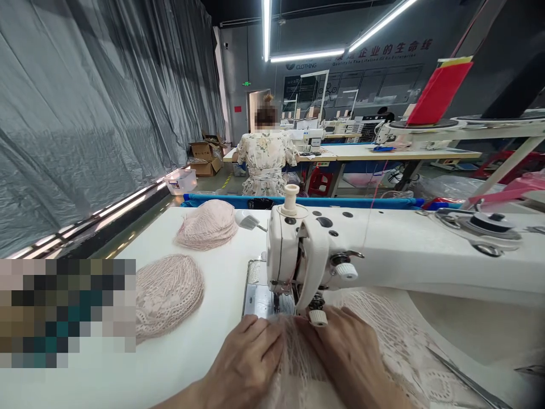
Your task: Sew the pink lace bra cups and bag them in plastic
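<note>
My left hand (249, 352) is closed on the edge of a pale pink lace fabric (300, 363), just in front of the needle area. On the other side, my right hand (347, 346) pinches the same lace, its fingertips partly hidden behind the machine's head. The white sewing machine (392, 244) reaches in from the right, with its metal needle plate (258, 298) beyond my left fingers. More patterned lace (383, 324) spreads under the machine arm, to the right of my right hand. A slim metal tool (464, 378) lies on that lace; its kind is unclear.
Two stacks of lace pieces, a pink stack (208, 224) and a beige stack (172, 295), sit on the white table (230, 272) at left. A blurred patch covers the left edge. Ahead, a person (266, 159) sits facing away. A red thread cone (440, 91) stands right.
</note>
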Demonstrator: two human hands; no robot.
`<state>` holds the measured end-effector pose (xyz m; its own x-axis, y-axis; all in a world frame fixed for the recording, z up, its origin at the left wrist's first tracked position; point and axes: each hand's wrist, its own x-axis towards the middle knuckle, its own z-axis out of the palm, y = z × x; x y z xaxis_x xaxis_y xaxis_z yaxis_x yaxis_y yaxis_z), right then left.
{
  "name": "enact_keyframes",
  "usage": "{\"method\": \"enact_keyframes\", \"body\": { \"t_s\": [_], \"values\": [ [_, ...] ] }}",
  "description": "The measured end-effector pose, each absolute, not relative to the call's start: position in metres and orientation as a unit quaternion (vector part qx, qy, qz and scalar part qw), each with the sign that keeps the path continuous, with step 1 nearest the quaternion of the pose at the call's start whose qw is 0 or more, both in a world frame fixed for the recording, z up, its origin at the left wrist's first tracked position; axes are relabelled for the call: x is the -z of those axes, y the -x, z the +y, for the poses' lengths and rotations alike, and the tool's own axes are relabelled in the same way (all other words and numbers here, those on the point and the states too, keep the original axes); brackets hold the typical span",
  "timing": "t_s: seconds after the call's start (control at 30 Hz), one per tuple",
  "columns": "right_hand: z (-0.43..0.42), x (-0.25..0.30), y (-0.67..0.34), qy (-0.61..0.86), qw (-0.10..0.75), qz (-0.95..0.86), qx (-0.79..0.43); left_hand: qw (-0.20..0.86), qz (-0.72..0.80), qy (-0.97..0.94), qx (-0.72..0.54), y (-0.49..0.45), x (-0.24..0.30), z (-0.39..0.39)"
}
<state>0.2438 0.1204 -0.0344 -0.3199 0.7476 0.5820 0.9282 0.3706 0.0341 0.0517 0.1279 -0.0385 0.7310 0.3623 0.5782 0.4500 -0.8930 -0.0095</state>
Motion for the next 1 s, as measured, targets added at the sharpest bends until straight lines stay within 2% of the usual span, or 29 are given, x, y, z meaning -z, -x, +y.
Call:
{"method": "enact_keyframes", "body": {
  "t_s": [0.2,0.4,0.67,0.9,1.0],
  "values": [
    [0.109,0.049,-0.232,0.38,0.377,-0.834,0.137,0.08,-0.241,0.933,0.253,-0.047,0.039,0.126],
    [0.108,0.053,-0.236,0.426,0.292,-0.84,0.167,0.078,-0.308,0.928,0.194,-0.044,0.045,0.141],
    [0.132,0.034,-0.248,0.418,0.263,-0.848,0.193,0.02,-0.333,0.926,0.18,-0.049,0.035,0.185],
    [0.107,0.019,-0.251,0.342,0.215,-0.914,0.037,-0.107,-0.236,0.935,0.241,-0.03,0.018,0.144],
    [0.096,0.032,-0.242,0.345,0.239,-0.907,0.029,-0.062,-0.212,0.937,0.269,-0.028,0.025,0.128]
  ]
}}
